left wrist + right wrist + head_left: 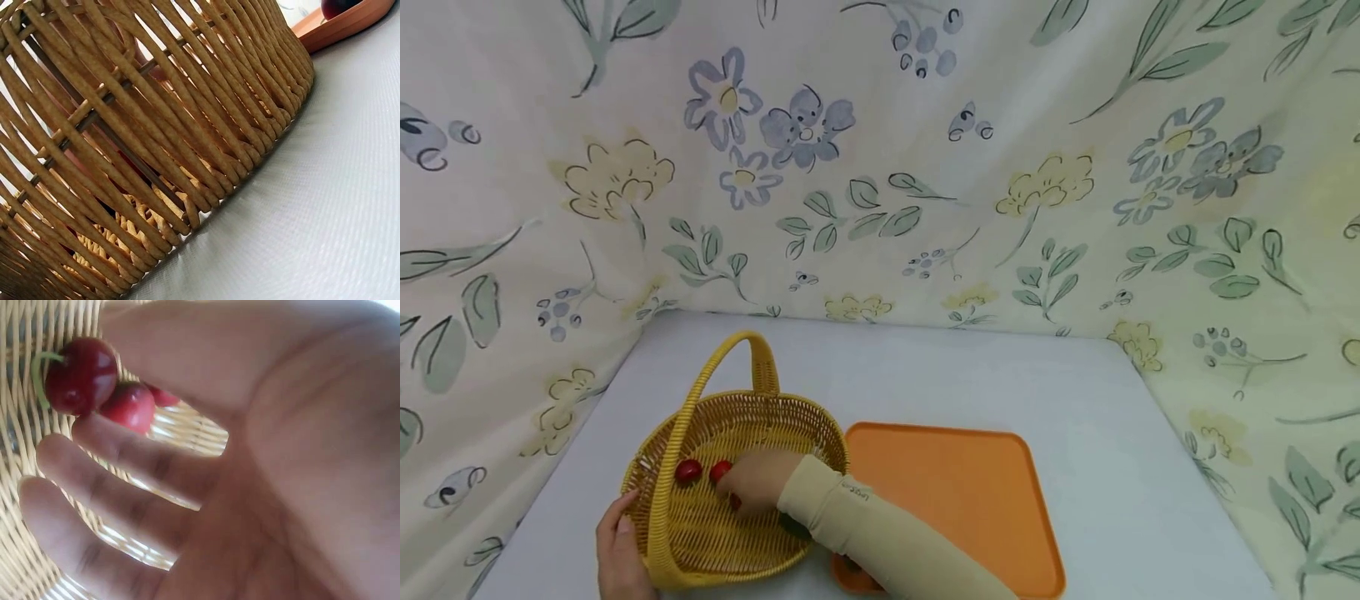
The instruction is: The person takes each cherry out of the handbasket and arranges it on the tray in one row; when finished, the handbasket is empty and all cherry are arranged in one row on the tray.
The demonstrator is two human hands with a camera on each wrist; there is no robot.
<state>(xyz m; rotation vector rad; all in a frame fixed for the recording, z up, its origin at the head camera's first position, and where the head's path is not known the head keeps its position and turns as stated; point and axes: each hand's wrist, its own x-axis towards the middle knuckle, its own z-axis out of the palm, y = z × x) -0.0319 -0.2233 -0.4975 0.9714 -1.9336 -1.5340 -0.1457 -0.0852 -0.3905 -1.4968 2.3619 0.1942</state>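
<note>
A yellow wicker basket (722, 550) with a tall handle holds red cherries (688, 472). My right hand (756, 482) reaches inside it. In the right wrist view, the thumb and index fingertip of my right hand (206, 462) pinch a dark red cherry (81, 375) with a green stem; the other fingers are loosely bent. A brighter cherry (132, 407) lies just behind. My left hand (621, 550) touches the basket's left side near the rim, fingers fairly straight. The left wrist view shows the woven basket wall (156, 119) close up, without clearly showing that hand.
An orange tray (955, 492) sits right of the basket, partly under the right sleeve (895, 533). A dark round item (852, 567) lies at its near left corner. Something dark green (793, 526) is in the basket. Floral cloth (880, 167) hangs behind the white table (1120, 467).
</note>
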